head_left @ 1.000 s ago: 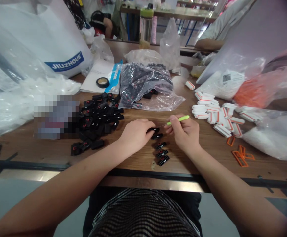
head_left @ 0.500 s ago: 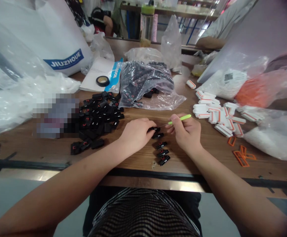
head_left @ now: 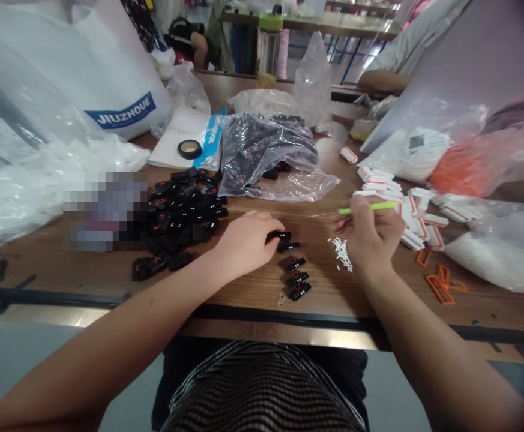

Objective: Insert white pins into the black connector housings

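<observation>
Black connectors on wood-grain table, plastic bags, bench beyond

Passage lies open over tabletop between obstructing black connectors and white bits.

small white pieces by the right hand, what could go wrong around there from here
The right hand is right beside the loose small white pieces, so a sideways brush might scatter them. The green-handled pick has its thin tip bare and pointing toward the left hand's side, so a slip could prick the left hand. The black connector at the left fingertips sits close to the row, so it might knock the next one.
</observation>
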Tool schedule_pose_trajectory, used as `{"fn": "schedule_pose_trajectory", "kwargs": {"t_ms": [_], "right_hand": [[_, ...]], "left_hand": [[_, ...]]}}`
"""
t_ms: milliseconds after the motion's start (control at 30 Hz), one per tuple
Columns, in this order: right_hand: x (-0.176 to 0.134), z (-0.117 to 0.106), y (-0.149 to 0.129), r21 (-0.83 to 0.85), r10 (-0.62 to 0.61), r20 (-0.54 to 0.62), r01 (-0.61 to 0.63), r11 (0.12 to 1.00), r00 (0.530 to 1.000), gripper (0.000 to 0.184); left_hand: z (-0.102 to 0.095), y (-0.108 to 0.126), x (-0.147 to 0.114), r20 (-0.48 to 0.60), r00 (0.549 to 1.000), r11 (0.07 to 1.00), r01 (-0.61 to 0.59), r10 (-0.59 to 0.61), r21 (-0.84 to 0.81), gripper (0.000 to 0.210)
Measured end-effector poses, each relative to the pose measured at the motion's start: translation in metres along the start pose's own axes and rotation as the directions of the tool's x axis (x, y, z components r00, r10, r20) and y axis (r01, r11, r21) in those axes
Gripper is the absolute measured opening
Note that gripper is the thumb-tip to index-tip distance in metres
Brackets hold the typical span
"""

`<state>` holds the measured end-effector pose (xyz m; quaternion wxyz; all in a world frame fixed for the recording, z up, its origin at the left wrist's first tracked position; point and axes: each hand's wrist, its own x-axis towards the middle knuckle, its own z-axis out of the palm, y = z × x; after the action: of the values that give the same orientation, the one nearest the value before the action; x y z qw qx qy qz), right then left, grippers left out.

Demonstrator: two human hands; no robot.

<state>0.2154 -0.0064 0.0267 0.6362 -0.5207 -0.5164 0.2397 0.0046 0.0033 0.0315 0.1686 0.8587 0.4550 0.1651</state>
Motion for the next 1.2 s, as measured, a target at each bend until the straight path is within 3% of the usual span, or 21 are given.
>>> {"fn": "schedule_pose_trajectory", "kwargs": {"t_ms": [100, 233, 267, 333, 400, 467, 533, 600, 667, 733, 800, 867, 933, 1033, 1100, 1200], "right_hand": [[0.010, -0.004, 0.001, 0.019, -0.003, -0.088, 0.005, 1.000, 0.996, 0.026], [0.011, -0.006, 0.006, -0.046, -0.007, -0.071, 0.003, 0.999, 0.997, 0.029], [0.011, -0.006, 0.006, -0.061, -0.008, -0.065, 0.004, 0.998, 0.998, 0.030], [0.012, -0.008, 0.006, -0.075, -0.018, -0.074, 0.013, 0.997, 0.997, 0.031], [0.017, -0.015, 0.001, -0.075, -0.045, -0.114, 0.036, 0.997, 0.992, 0.032], [0.025, -0.027, -0.005, -0.105, -0.072, -0.125, 0.059, 0.993, 0.990, 0.032], [0.034, -0.047, -0.010, -0.209, -0.071, -0.025, 0.064, 0.976, 0.997, 0.030], [0.040, -0.071, -0.011, -0.392, -0.025, 0.187, 0.098, 0.915, 0.982, 0.029], [0.040, -0.095, -0.005, -0.562, -0.020, 0.355, 0.231, 0.794, 0.935, 0.028], [0.034, -0.116, 0.006, -0.623, -0.046, 0.452, 0.352, 0.699, 0.891, 0.023], [0.024, -0.131, 0.017, -0.653, -0.058, 0.578, 0.504, 0.566, 0.814, 0.024], [0.015, -0.142, 0.025, -0.687, -0.055, 0.650, 0.616, 0.386, 0.758, 0.026], [0.008, -0.150, 0.030, -0.690, -0.023, 0.690, 0.668, 0.280, 0.723, 0.028], [0.007, -0.159, 0.029, -0.685, 0.002, 0.705, 0.681, 0.258, 0.709, 0.035], [0.012, -0.157, 0.022, -0.683, -0.055, 0.688, 0.671, 0.288, 0.723, 0.034], [0.027, -0.127, 0.010, -0.640, -0.194, 0.644, 0.660, 0.393, 0.740, 0.027]], "left_hand": [[-0.003, 0.012, -0.003, -0.026, 0.997, 0.997, -0.075, 0.075, -0.023, 0.030], [0.015, 0.042, -0.011, 0.038, 0.955, 0.955, -0.296, 0.295, 0.003, 0.066], [0.021, 0.046, -0.012, 0.049, 0.936, 0.936, -0.349, 0.348, 0.037, 0.065], [0.029, 0.046, -0.012, 0.065, 0.935, 0.930, -0.355, 0.350, 0.097, 0.043], [0.030, 0.035, -0.012, 0.085, 0.944, 0.935, -0.329, 0.320, 0.134, 0.027], [0.021, 0.014, -0.013, 0.070, 0.958, 0.940, -0.287, 0.279, 0.185, 0.026], [0.007, -0.010, -0.018, 0.040, 0.971, 0.944, -0.237, 0.234, 0.230, 0.028], [-0.006, -0.033, -0.024, 0.007, 0.980, 0.945, -0.191, 0.197, 0.266, 0.029], [-0.017, -0.051, -0.032, -0.011, 0.984, 0.936, -0.167, 0.180, 0.310, 0.030], [-0.023, -0.063, -0.038, -0.014, 0.982, 0.924, -0.171, 0.186, 0.341, 0.030], [-0.026, -0.070, -0.042, -0.007, 0.981, 0.910, -0.176, 0.193, 0.376, 0.030], [-0.027, -0.072, -0.045, -0.024, 0.983, 0.892, -0.156, 0.184, 0.424, 0.031], [-0.028, -0.070, -0.046, -0.065, 0.984, 0.882, -0.121, 0.168, 0.455, 0.031], [-0.030, -0.058, -0.046, -0.122, 0.981, 0.893, -0.082, 0.151, 0.441, 0.027], [-0.028, -0.044, -0.044, -0.155, 0.977, 0.912, -0.073, 0.147, 0.404, 0.025], [-0.020, -0.018, -0.033, -0.191, 0.965, 0.958, -0.128, 0.181, 0.258, 0.021]]}}
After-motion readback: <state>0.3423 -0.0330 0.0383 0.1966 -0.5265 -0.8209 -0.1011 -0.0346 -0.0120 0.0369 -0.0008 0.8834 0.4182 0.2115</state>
